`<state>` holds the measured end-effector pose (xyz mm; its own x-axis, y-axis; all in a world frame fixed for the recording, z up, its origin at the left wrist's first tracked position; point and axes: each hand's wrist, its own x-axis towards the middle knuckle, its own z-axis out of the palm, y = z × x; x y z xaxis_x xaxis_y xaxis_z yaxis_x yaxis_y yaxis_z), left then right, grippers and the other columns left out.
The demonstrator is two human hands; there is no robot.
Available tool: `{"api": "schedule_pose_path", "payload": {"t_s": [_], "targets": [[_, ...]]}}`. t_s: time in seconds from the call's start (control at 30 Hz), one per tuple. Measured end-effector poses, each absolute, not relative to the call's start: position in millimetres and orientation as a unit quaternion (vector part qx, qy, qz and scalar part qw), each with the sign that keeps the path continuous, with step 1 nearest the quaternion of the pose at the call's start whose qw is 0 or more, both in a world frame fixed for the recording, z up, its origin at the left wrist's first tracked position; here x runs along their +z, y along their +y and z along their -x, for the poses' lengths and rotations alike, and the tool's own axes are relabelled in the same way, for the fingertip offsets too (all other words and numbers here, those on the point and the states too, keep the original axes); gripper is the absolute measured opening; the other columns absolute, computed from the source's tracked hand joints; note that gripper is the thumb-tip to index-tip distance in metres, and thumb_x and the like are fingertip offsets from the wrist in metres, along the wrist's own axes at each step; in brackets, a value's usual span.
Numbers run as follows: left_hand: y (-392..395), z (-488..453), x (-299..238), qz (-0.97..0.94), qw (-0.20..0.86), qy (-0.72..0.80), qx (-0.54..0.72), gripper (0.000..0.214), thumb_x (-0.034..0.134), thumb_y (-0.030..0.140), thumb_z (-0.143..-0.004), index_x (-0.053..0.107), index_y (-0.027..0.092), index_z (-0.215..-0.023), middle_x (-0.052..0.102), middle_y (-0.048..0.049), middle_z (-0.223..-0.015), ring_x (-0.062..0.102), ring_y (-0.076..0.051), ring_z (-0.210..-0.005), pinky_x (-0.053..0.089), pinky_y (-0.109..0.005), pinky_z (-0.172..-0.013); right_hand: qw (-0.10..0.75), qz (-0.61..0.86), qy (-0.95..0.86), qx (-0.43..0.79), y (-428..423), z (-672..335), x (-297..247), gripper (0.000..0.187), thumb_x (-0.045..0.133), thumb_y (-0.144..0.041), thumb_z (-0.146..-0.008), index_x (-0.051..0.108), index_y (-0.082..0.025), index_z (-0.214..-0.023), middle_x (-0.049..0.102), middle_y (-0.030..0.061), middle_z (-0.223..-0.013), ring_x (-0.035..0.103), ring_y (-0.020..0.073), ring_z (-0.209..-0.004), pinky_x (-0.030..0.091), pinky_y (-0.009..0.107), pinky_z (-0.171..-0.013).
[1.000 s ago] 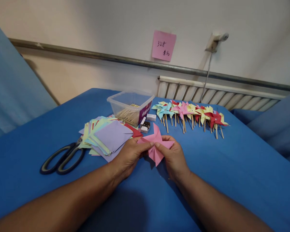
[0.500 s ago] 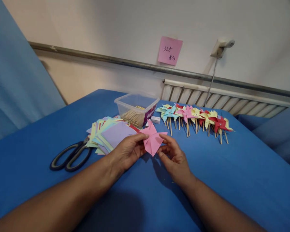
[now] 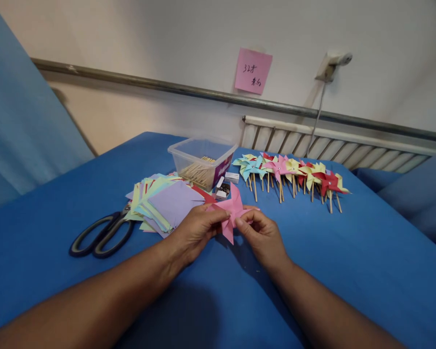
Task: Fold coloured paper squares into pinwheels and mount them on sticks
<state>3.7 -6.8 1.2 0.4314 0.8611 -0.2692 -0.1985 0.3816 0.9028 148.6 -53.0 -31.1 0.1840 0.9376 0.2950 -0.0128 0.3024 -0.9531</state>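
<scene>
Your grip is on a pink paper pinwheel head (image 3: 235, 199), pinched from both sides: your left hand (image 3: 198, 224) has its thumb near the middle, and your right hand (image 3: 263, 235) nips the opposite side. You hold it over the blue-covered counter (image 3: 330, 271). Toward the far right you have a cluster of stick-mounted pinwheels (image 3: 279, 167), which look finished. Left of those, a clear plastic tub (image 3: 223, 167) holds many bare sticks (image 3: 196, 175), and nearer you lies a stack of coloured paper squares (image 3: 172, 201), apparently flat, so plenty seems left. Scissors (image 3: 113, 224) lie at that stack's left edge, blades mostly hidden. Your pinwheel head looks folded, but no stick can be made out on it, so mounting seems not yet done. Just behind it sits a little white box (image 3: 221, 196) of dark pieces.
</scene>
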Motion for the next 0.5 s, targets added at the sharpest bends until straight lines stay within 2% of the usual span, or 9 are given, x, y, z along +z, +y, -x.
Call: {"api": "schedule_pose_path", "payload": {"t_s": [0.13,0.33,0.5], "targets": [[-6.8,-4.8,-0.5,-0.424,0.736,0.387,0.359,0.015,0.072,0.022,-0.068,0.066,0.012,-0.077,0.065,-0.0037,-0.071,0.059,-0.014,-0.065,0.046,-0.028,-0.067,0.631,0.463,-0.504,0.366,-51.6,-149.5,-32.6,0.016,0.067,-0.030,-0.078,0.062,-0.021,-0.066,0.060,0.0014,-0.075,0.054,0.0171,-0.079,0.042,0.030,-0.074],[-8.3,-6.4,-0.3,-0.427,0.738,0.382,0.356,0.020,0.073,0.021,-0.067,0.068,0.012,-0.084,0.066,-0.0043,-0.073,0.062,-0.016,-0.070,0.047,-0.029,-0.071,0.637,0.473,-0.506,0.339,-50.5,-150.6,-34.2,0.014,0.069,-0.028,-0.076,0.064,-0.022,-0.064,0.062,0.0029,-0.081,0.056,0.0200,-0.092,0.041,0.033,-0.084],[-8.7,-5.8,0.2,-0.428,0.735,0.387,0.356,0.022,0.077,0.025,-0.061,0.068,0.010,-0.076,0.065,-0.0056,-0.067,0.062,-0.018,-0.068,0.047,-0.030,-0.067,0.636,0.476,-0.501,0.343,-50.2,-150.2,-34.6,0.015,0.069,-0.028,-0.075,0.064,-0.021,-0.063,0.062,0.0025,-0.080,0.056,0.0193,-0.091,0.041,0.033,-0.084]]}}
